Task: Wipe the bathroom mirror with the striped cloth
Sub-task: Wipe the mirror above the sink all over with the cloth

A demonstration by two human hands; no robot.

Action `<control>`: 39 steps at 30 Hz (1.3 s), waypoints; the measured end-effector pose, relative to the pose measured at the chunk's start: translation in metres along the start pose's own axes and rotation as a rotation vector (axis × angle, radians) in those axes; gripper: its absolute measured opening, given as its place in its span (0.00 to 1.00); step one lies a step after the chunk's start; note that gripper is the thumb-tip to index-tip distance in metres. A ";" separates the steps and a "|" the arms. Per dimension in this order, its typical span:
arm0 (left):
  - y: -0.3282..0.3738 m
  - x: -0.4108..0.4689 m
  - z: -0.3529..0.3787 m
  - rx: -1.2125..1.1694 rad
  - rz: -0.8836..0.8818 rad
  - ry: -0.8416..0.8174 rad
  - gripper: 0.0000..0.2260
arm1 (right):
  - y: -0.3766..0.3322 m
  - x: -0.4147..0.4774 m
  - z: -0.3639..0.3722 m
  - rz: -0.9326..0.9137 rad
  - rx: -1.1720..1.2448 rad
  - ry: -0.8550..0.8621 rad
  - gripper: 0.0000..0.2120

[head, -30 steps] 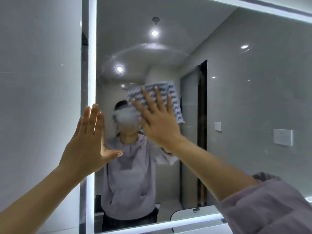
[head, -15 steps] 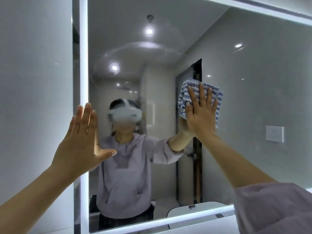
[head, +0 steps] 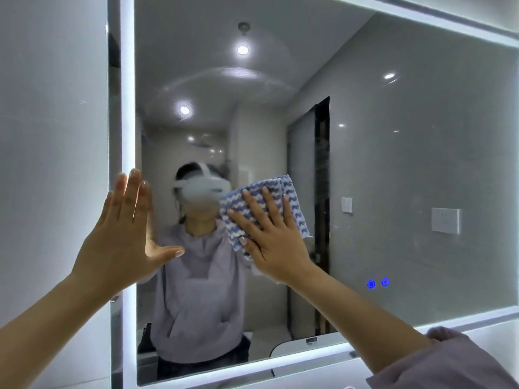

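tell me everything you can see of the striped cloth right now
The striped cloth is soft-looking fabric with wavy blue and white stripes, folded into a rough square of layers. It lies flat against the mirror, tilted slightly, pressed there by the spread fingers of the right hand, which covers its lower part.

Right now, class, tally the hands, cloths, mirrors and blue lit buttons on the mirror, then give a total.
Hands: 2, left hand, right hand
Striped cloth: 1
Bathroom mirror: 1
Blue lit buttons: 2
Total: 6
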State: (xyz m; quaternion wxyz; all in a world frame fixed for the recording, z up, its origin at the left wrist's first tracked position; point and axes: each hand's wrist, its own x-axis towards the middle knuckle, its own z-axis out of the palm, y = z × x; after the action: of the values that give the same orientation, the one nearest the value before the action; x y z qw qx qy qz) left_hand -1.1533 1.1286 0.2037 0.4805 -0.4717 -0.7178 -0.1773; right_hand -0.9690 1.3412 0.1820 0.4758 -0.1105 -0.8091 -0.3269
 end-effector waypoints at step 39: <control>-0.004 0.000 0.005 0.036 0.028 0.042 0.54 | 0.081 0.134 -0.054 0.358 0.066 0.074 0.25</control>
State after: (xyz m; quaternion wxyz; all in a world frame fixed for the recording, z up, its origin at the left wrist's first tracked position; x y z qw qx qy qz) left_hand -1.1590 1.1305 0.2023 0.5062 -0.4693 -0.7040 -0.1673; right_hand -0.9618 1.3509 0.3467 0.5592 -0.2251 -0.7686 -0.2143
